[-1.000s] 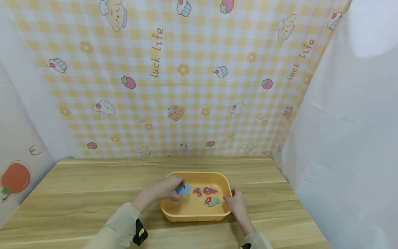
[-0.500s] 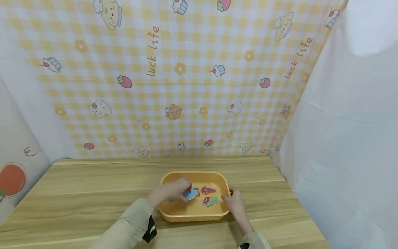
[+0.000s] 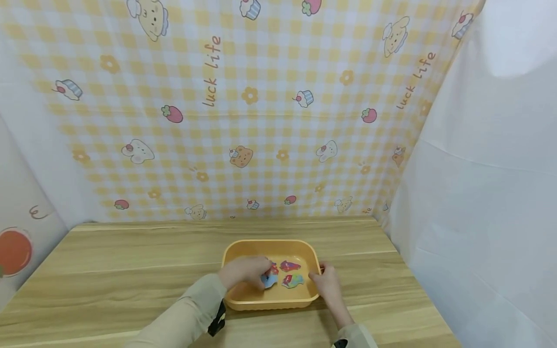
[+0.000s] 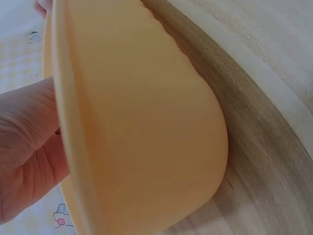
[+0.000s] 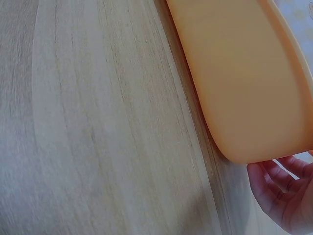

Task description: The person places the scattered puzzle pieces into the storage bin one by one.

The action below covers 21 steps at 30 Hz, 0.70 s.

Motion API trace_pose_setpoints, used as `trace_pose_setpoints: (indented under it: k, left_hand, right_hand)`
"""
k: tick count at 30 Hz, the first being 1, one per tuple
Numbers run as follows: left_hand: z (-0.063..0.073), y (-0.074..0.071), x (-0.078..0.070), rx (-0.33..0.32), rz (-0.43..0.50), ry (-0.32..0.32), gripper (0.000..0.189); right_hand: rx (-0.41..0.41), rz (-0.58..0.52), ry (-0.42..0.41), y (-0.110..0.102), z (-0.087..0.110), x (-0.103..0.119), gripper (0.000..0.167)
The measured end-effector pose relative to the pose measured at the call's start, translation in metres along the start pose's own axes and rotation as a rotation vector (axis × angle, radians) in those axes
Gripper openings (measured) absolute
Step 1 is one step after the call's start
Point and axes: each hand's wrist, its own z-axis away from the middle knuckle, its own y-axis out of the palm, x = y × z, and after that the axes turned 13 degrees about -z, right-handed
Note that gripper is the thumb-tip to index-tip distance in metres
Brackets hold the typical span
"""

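A yellow plastic basin (image 3: 270, 304) stands on the table, with several flat, colourful cutout pieces inside. My left hand (image 3: 247, 271) reaches in over the left rim and pinches the blue cutout piece (image 3: 270, 281), close beside a small red piece (image 3: 274, 269) that the fingers partly cover. To the right lie a purple-red piece (image 3: 290, 266) and a red, yellow and teal piece (image 3: 293, 281). My right hand (image 3: 327, 284) grips the basin's right rim, thumb inside and fingers outside. In the left wrist view the basin wall hides the left fingertips.
The wood-grain table (image 3: 143, 270) extends to both sides of the basin. Behind it hangs a yellow checked cloth (image 3: 270, 130) with cartoon prints, and a white cloth (image 3: 478, 217) bounds the right side.
My left hand has moved right inside the basin, carrying the blue cutout piece toward the small red one and the near side. My right hand has kept its hold on the rim.
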Motion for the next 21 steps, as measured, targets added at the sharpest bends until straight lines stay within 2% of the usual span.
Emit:
trace_pose_setpoints:
  k: [5, 13, 18, 21]
  left_hand:
    - [-0.0055, 0.0045, -0.0002, 0.012, -0.014, 0.02, 0.021]
    - [-0.0072, 0.007, -0.0016, 0.013, -0.015, 0.017, 0.022]
    - [-0.003, 0.0058, -0.001, -0.013, -0.002, 0.004, 0.021]
    - [0.0021, 0.0034, 0.0004, -0.037, 0.05, -0.016, 0.021]
  right_hand:
    - [-0.004, 0.002, 0.0, 0.0001, 0.0, 0.0003, 0.037]
    - [-0.013, 0.006, -0.004, 0.0012, -0.0004, -0.0001, 0.036]
    - [-0.008, 0.003, 0.002, 0.001, -0.0005, -0.0003, 0.037]
    - [-0.006, 0.006, 0.001, 0.0008, -0.0003, 0.0, 0.036]
